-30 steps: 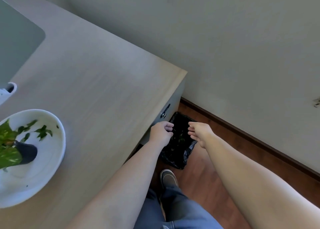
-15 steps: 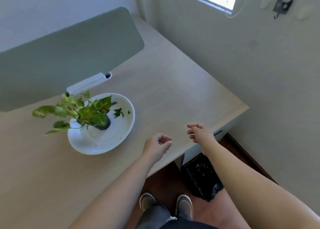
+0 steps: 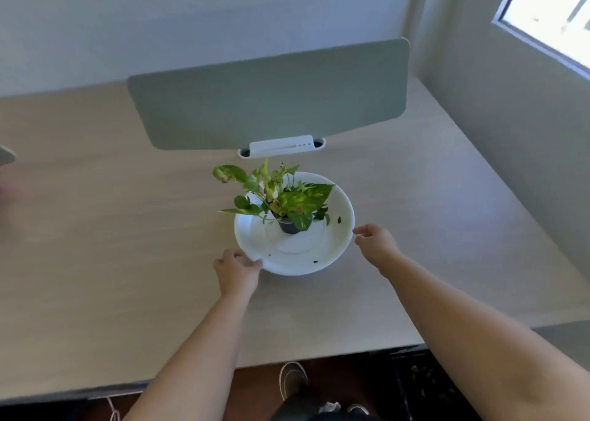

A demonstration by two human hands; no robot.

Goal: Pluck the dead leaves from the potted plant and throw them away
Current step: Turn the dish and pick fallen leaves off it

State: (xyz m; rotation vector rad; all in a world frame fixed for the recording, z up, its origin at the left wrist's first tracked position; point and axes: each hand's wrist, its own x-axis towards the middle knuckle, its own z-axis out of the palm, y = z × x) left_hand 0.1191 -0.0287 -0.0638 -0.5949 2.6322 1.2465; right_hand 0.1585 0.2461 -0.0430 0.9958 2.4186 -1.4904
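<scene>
1. Standing slightly left of centre in a wide white dish (image 3: 332, 254): a small pothos plant (image 3: 281, 197) in a dark pot (image 3: 289, 226), the dish resting mid-table (image 3: 95, 261), just in front of a grey-green divider panel (image 3: 271, 101) and its white clip holder (image 3: 282, 146).
2. Showing yellow and brown on several leaves, most plainly the curled leaf (image 3: 228, 173) at the upper left and a pale one near the stem; probably the ones left to pluck.
3. Lying loose on the dish: a few small dark green scraps (image 3: 339, 219) to the right of the pot and near the front rim, likely needing a sweep-up too.
4. Touching the dish's front-left rim: the left hand (image 3: 238, 269), grip loosely curled with fingertips at the edge, apparently to steady or turn the dish; whether actually pinching the rim, impossible to tell.
5. Hovering at the right rim: the right hand (image 3: 376, 243), grip half-curled with thumb and forefinger nearly together, holding nothing visible; seemingly bracketing the dish from the other side.
6. Sitting on the floor under the table's near-right edge: a black-lined bin (image 3: 418, 385) with green leaves inside, kept close for easy dropping.
7. Judging the step: repositioning the dish to reach the next dead leaf.
</scene>
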